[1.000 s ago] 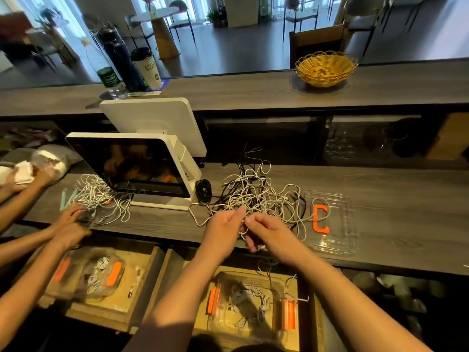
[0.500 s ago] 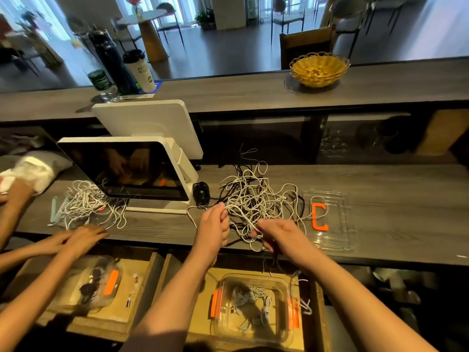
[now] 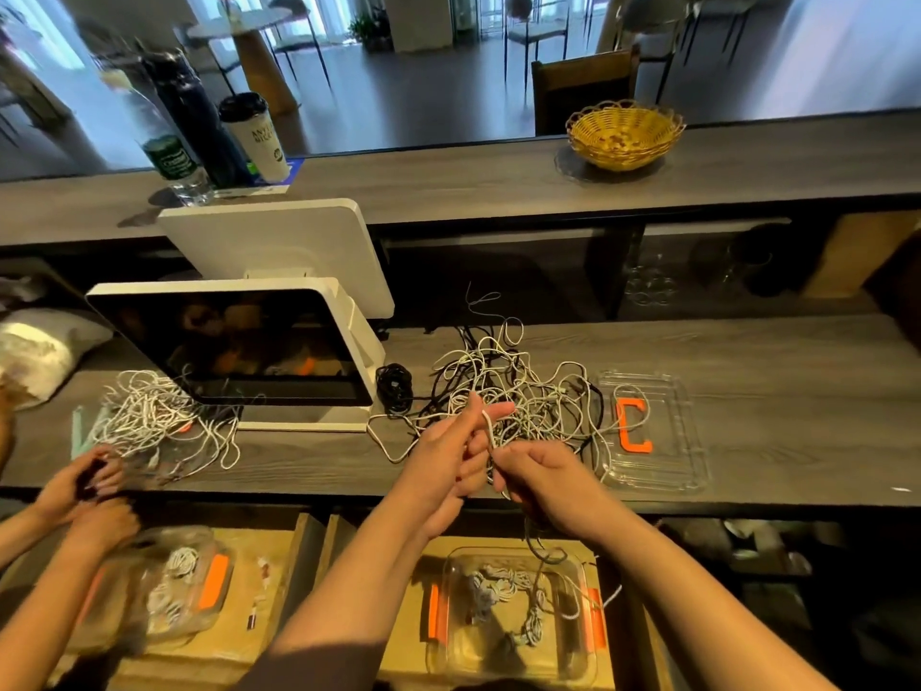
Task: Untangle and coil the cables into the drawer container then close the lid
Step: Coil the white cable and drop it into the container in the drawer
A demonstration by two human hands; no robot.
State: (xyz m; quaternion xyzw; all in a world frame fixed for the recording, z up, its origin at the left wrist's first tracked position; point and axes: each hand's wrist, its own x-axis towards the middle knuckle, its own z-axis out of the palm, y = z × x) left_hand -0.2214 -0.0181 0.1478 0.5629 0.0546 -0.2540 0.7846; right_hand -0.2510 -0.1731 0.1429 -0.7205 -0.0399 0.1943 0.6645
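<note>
A tangle of white and black cables [image 3: 518, 391] lies on the grey counter. My left hand [image 3: 451, 443] is raised at its near edge with a white cable looped over its extended fingers. My right hand [image 3: 540, 478] pinches that same cable just beside the left hand, and a strand hangs from it down into the clear container [image 3: 513, 655] with orange clips in the open drawer below. Several coiled cables lie inside that container. Its clear lid [image 3: 663, 456] with an orange clip rests on the counter to the right of the tangle.
A white point-of-sale screen [image 3: 239, 351] stands left of the tangle, with a small black cable coil [image 3: 394, 386] beside it. Another person's hands [image 3: 84, 496] work at a second cable pile [image 3: 149, 416] and container [image 3: 174, 586] at left. A yellow basket [image 3: 625, 134] and cups sit on the upper shelf.
My left hand has lifted and opened its fingers with the white cable wrapped over them. My right hand moved close beside it, pulling the cable toward me.
</note>
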